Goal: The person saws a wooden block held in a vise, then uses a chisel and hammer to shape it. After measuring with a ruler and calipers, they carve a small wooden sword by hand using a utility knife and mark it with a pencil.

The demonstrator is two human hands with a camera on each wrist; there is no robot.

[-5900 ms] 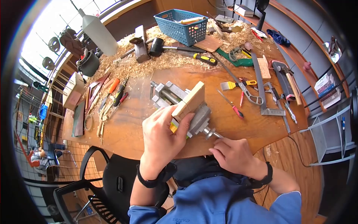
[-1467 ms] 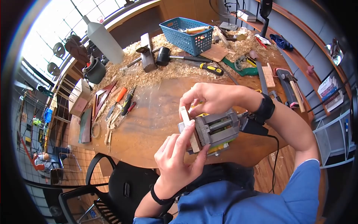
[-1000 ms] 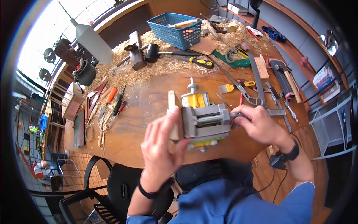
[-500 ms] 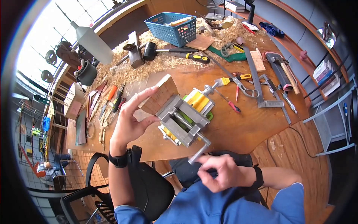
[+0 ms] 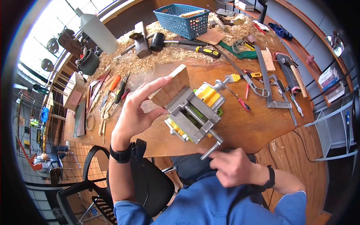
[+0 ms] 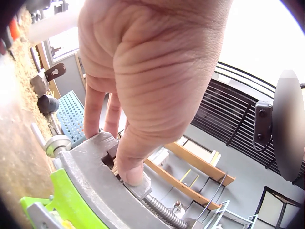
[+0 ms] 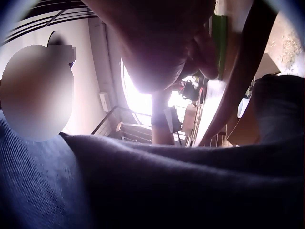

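Note:
A grey metal vise (image 5: 193,114) with yellow and green parts sits at the table's near edge, its screw and crank handle (image 5: 212,150) pointing toward the body. At its far end a flat wooden board (image 5: 173,88) stands tilted against the jaw. My left hand (image 5: 137,114) holds the board from the left, forefinger along its upper edge and thumb low by the jaw. In the left wrist view the thumb (image 6: 131,174) presses beside the vise's metal block. My right hand (image 5: 234,167) is at the crank handle's tip, forefinger reaching to it, blurred; the right wrist view shows little of it.
A brush (image 5: 242,77), a red-handled file (image 5: 243,105) and a steel square (image 5: 279,104) lie right of the vise. Chisels and wood strips (image 5: 107,108) lie left. Behind are wood shavings, a mallet (image 5: 157,42) and a blue basket (image 5: 180,24). A black chair (image 5: 150,183) stands near.
My right hand left the board's side for the crank handle. The vise turned so its crank faces the body. My left hand shifted to the board's left side. The crank's angle changed slightly last.

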